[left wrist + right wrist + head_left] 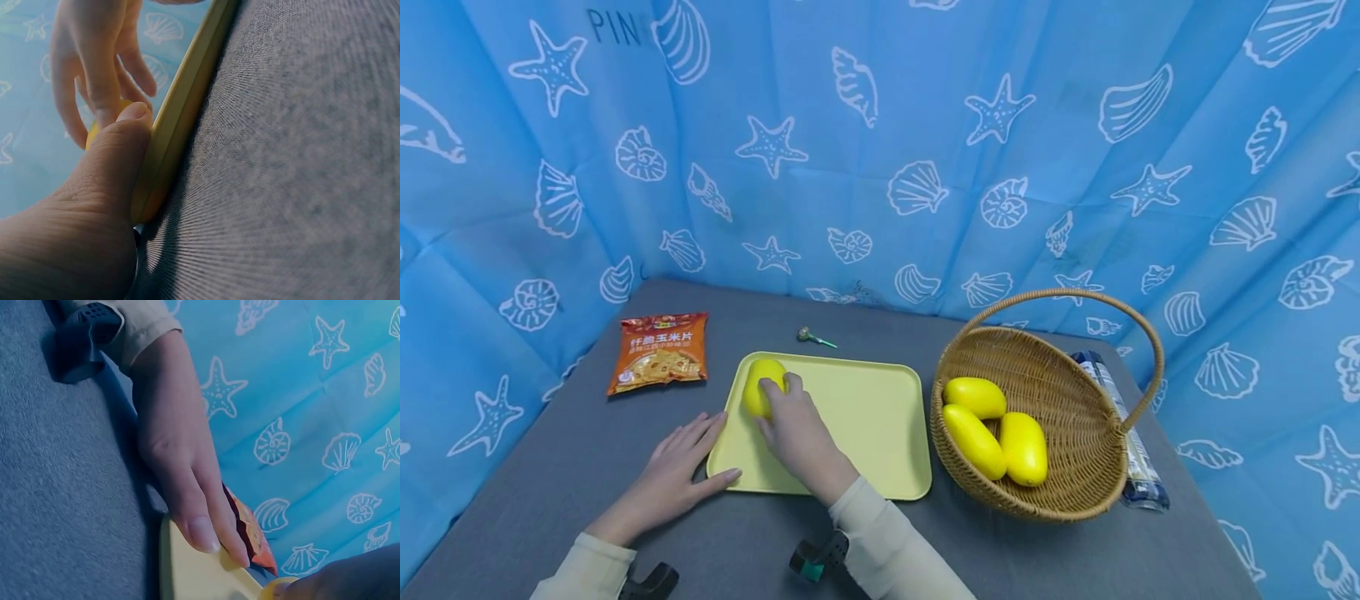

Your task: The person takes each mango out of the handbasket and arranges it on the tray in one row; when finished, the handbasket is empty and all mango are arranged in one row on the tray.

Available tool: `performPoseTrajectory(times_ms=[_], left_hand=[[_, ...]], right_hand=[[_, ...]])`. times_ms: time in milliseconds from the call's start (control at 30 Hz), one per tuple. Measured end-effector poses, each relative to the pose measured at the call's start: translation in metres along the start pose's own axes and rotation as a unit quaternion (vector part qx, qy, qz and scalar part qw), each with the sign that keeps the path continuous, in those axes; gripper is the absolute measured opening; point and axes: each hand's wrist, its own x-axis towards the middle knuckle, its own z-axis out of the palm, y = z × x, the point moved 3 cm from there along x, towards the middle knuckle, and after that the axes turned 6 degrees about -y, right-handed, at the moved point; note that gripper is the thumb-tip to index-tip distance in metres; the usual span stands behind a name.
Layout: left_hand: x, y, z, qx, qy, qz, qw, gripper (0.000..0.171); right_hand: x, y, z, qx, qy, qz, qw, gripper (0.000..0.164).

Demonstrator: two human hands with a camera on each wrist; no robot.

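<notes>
A yellow mango (763,375) is at the left end of a pale yellow tray (868,433). My right hand (797,429) grips it from the right with fingers and thumb bent around it. Beside the tray's left edge lies my left hand (681,468), its fingers extended and its thumb touching the front left corner. In the left wrist view that thumb (119,140) presses against the tray rim (169,125). The right wrist view shows the left hand (181,444) at the tray corner, while only part of the mango (275,589) is visible there.
On the right, a wicker basket (1082,417) with a tall handle holds three yellow mangoes (976,442). A dark-ended package (1144,483) lies partly hidden behind it. An orange snack bag (660,352) sits back left; a small lollipop-like item (814,337) lies behind the tray.
</notes>
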Motion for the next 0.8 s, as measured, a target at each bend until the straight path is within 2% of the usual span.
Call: performPoseTrajectory(times_ms=[300,800], left_hand=[[-0.001,0.002,-0.001,0.0,0.002,0.001,1.0,0.093],[-0.001,0.003,-0.002,0.006,0.007,0.004,0.9999,0.092]], right_hand=[[0.0,-0.006,0.008,0.03,-0.001,0.006,1.0,0.051],[0.002,-0.009,0.013,0.005,0.016,0.002,1.0,0.051]])
